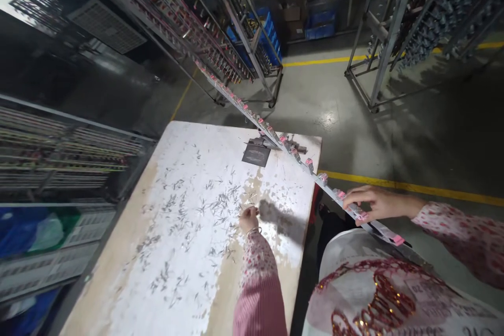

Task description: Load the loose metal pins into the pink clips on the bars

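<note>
My left hand rests on a worn white table, fingers pinched together among several small dark metal pins scattered over it. Whether a pin is between the fingers is too small to see. My right hand curls over a long metal bar fitted with several pink clips, gripping it near its close end. The bar slants from my lap across the table's far right corner toward the racks.
A small dark plate lies at the table's far edge under the bar. Metal racks loaded with similar bars stand behind and at the right. Shelving lines the left. Yellow floor lines cross the concrete floor.
</note>
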A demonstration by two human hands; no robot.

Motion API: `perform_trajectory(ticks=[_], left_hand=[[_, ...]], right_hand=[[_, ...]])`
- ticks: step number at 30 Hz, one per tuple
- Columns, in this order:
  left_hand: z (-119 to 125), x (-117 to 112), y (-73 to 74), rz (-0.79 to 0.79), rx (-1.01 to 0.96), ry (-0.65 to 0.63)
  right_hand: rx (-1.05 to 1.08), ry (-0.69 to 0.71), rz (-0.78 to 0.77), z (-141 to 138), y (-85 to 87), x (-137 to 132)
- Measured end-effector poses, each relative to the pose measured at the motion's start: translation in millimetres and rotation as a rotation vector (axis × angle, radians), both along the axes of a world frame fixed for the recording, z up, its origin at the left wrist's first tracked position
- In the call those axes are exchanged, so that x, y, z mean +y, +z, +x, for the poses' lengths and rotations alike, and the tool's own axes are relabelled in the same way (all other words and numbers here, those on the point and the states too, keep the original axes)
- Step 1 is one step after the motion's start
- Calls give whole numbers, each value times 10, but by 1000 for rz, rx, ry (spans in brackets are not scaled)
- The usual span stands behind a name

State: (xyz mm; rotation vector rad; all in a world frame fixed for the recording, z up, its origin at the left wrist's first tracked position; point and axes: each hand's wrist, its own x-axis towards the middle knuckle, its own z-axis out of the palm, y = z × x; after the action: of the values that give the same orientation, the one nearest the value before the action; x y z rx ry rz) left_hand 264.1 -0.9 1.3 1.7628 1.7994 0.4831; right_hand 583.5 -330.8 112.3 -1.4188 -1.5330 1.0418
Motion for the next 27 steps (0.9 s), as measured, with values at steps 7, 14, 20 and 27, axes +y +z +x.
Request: perform_trajectory(ticks=[7,14,20,27], left_hand=[[520,-623,745,-84,-348,-129],[1276,-1895,1781,-48,-561,-728],[1597,-2286,1895,137,-487,-786],[1696,-2381,1944,322,-374,-873]], right_hand=[[-216,-1,150,35,-137,60],[-343,-69,245,45,-253,27],[-428,-58,236,46,-244,10],[-419,-32,221,81,-192,6]])
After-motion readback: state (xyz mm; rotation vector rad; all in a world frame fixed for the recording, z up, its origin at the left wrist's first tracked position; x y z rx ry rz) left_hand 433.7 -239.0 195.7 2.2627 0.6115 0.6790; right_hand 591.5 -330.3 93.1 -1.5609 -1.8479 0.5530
